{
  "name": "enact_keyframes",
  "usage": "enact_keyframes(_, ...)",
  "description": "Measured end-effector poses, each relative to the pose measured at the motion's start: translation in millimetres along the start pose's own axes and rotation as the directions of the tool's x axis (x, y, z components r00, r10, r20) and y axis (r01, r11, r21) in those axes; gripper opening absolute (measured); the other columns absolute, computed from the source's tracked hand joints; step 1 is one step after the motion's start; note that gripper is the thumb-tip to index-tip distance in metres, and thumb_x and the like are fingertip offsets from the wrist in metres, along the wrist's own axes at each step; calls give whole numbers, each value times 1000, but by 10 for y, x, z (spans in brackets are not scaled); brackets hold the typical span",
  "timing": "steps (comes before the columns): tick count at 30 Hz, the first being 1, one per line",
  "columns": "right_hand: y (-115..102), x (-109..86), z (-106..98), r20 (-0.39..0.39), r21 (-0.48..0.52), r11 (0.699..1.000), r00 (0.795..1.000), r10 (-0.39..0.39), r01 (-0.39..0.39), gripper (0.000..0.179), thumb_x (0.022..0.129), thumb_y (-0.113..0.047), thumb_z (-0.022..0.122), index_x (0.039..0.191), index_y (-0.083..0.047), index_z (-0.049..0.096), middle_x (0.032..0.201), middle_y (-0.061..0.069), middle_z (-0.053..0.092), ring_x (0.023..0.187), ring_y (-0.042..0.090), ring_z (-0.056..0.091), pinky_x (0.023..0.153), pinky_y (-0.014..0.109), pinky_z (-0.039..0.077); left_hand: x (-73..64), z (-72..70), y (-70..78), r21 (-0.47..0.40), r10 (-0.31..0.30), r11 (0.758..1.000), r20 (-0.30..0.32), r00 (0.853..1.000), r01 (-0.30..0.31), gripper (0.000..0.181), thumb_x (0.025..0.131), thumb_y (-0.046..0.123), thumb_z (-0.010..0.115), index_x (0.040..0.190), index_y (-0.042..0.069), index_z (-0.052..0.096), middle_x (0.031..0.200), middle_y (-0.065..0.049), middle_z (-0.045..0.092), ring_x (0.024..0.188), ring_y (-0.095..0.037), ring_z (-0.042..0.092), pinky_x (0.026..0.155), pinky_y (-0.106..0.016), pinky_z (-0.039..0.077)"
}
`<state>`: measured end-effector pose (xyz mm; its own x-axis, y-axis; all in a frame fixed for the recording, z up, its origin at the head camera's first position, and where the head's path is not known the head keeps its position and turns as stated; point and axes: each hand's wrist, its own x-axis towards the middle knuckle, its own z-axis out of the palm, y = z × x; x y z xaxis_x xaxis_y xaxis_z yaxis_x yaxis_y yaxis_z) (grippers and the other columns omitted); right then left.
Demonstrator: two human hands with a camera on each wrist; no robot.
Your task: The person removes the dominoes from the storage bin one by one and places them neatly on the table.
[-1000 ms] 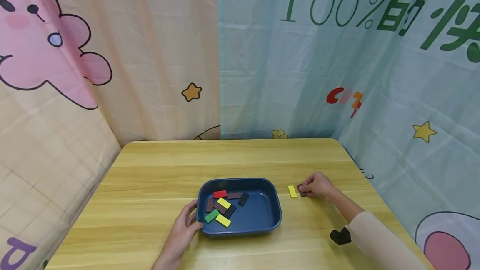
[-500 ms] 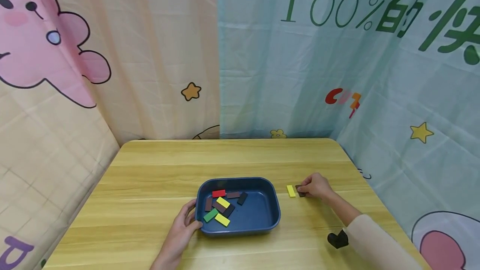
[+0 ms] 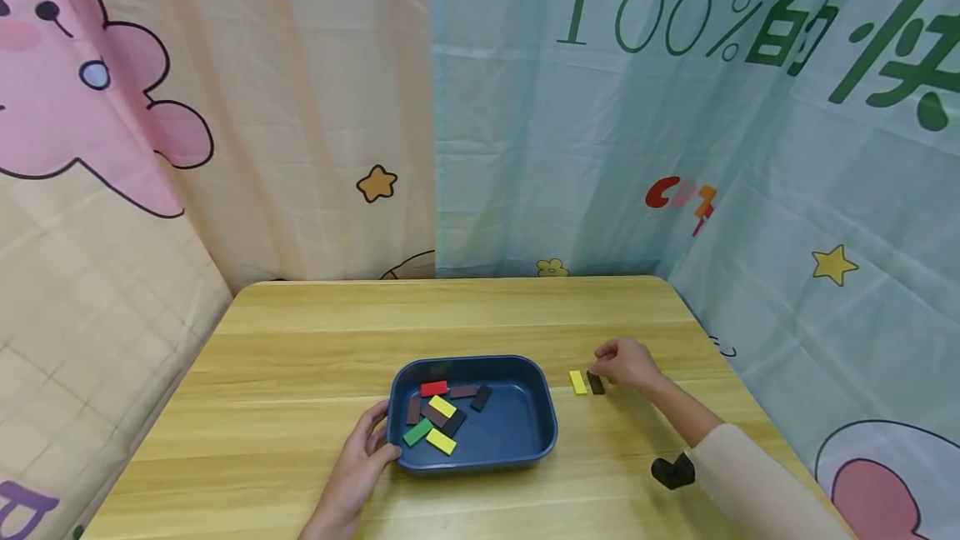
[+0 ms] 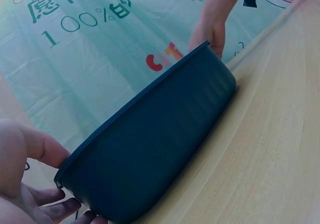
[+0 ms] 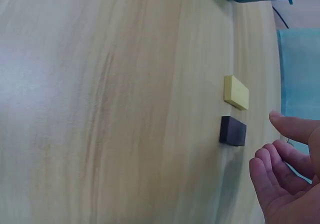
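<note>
My left hand (image 3: 358, 457) grips the left end of a dark blue rectangular tray (image 3: 480, 467), its thumb at the rim and its fingers against the outer wall in the left wrist view. To the right of the tray, a yellow domino block (image 3: 577, 382) and a dark brown domino block (image 3: 596, 383) lie flat on the table, side by side with a small gap. My right hand (image 3: 628, 363) is over the brown block. In the right wrist view that hand (image 5: 290, 169) has thumb and fingers apart, holding nothing, beside the brown block (image 5: 233, 131).
Inside the tray, toward its left, lie several domino blocks: a red block (image 3: 433, 388), a green block (image 3: 417, 432), a yellow block (image 3: 441, 441), and brown and black ones. A black strap piece (image 3: 672, 472) shows at the right sleeve. Printed curtains (image 3: 510, 148) surround the wooden table (image 3: 300, 340).
My right hand has let go of the brown block and lifted slightly off it, leaving it beside the yellow one. My left hand stays on the tray.
</note>
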<state>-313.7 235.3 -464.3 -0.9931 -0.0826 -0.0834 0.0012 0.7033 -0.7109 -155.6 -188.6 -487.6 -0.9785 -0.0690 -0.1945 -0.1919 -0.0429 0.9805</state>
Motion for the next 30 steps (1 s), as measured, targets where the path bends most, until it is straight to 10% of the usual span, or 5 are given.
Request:
enact_keyframes(17, -530, 168, 84, 86, -27, 975, 972, -218, 221, 30, 87, -9, 82, 111, 7, 72, 92, 2, 70, 87, 21, 67, 80, 37, 57, -29, 10, -8, 25, 3, 1000, -23, 1000, -2, 68, 91, -8, 55, 155, 4, 37, 162, -26, 29, 145, -48, 33, 114, -60, 32)
enact_keyframes(30, -992, 153, 270, 225, 4, 894, 870, -438, 449, 26, 88, -7, 81, 112, 2, 72, 102, 8, 72, 91, 19, 70, 84, 35, 58, 6, 7, -27, 38, 21, 999, -36, 999, -20, 68, 89, -9, 56, 154, 2, 39, 161, -27, 31, 144, -48, 36, 112, -58, 35)
